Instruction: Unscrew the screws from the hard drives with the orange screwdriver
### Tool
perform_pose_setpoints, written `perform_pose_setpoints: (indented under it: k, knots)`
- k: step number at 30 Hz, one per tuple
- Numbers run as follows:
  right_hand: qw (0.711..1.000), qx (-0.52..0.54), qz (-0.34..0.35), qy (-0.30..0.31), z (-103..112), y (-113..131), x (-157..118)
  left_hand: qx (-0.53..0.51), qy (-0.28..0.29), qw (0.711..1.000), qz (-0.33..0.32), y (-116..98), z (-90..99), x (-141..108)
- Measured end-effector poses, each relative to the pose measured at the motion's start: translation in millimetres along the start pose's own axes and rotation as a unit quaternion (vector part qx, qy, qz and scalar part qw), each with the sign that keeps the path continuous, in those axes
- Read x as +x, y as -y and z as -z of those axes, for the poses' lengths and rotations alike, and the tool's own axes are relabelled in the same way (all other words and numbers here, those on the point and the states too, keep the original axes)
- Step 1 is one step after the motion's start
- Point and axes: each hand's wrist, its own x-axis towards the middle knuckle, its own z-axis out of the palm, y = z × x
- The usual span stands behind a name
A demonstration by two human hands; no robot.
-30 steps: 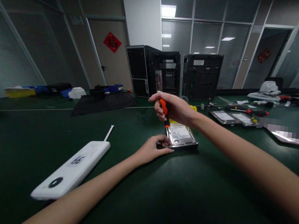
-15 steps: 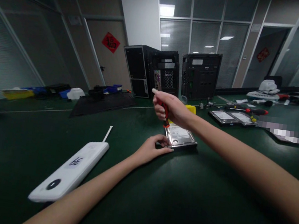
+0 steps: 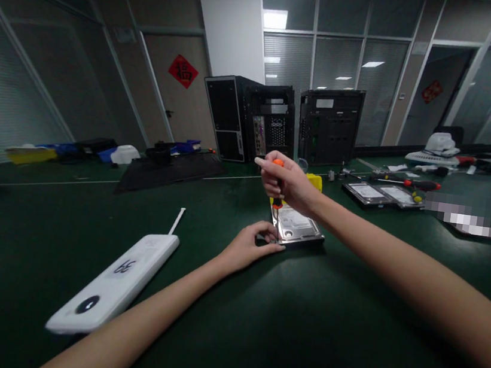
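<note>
A silver hard drive (image 3: 297,224) lies flat on the green table, label side up. My left hand (image 3: 256,239) grips its near left corner, thumb along the front edge and fingers curled at the side. Above the drive, my right hand (image 3: 286,180) is closed round the red and black handle of a screwdriver (image 3: 277,204). The screwdriver stands upright, its shaft pointing down at the drive's left side near my left fingertips; whether the tip sits in a screw is too small to tell. A yellow object (image 3: 315,182) stands just behind the drive, partly hidden by my right hand.
A white device marked 39 (image 3: 118,279) lies to the left. Two more hard drives (image 3: 367,192) and a second screwdriver (image 3: 422,185) lie to the right. Black computer cases (image 3: 329,125) stand at the back. A black panel (image 3: 170,171) lies at the back left.
My right hand has turned and shifted slightly right, so the orange-red handle end now shows above the fist and the screwdriver stands more upright. My left hand and the drive stay put.
</note>
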Motion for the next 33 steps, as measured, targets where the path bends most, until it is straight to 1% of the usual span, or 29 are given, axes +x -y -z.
perform_pose_setpoints:
  k: [4,10,14,17,22,26,33]
  knots:
    - [1.000,0.008,0.002,0.030,0,2,0,-0.009,0.006,1.000,0.001,0,-0.4,1]
    - [0.997,0.013,-0.032,0.064,-1,4,-1,0.001,0.001,1.000,0.017,-2,0.2,1]
    - [0.997,0.000,-0.050,0.054,-2,4,-1,0.001,0.004,1.000,0.014,-4,0.6,1]
    - [0.998,-0.006,-0.033,0.046,-1,3,-1,0.003,0.009,1.000,0.010,-5,0.7,1]
    - [0.999,-0.006,-0.010,0.046,-4,0,0,0.003,0.003,1.000,-0.002,-3,0.1,3]
    - [0.999,-0.019,-0.017,0.047,-9,-3,1,-0.004,0.013,1.000,0.025,-3,0.1,5]
    - [0.997,-0.027,-0.013,0.065,-13,-6,3,-0.033,0.012,0.997,0.065,1,-0.9,6]
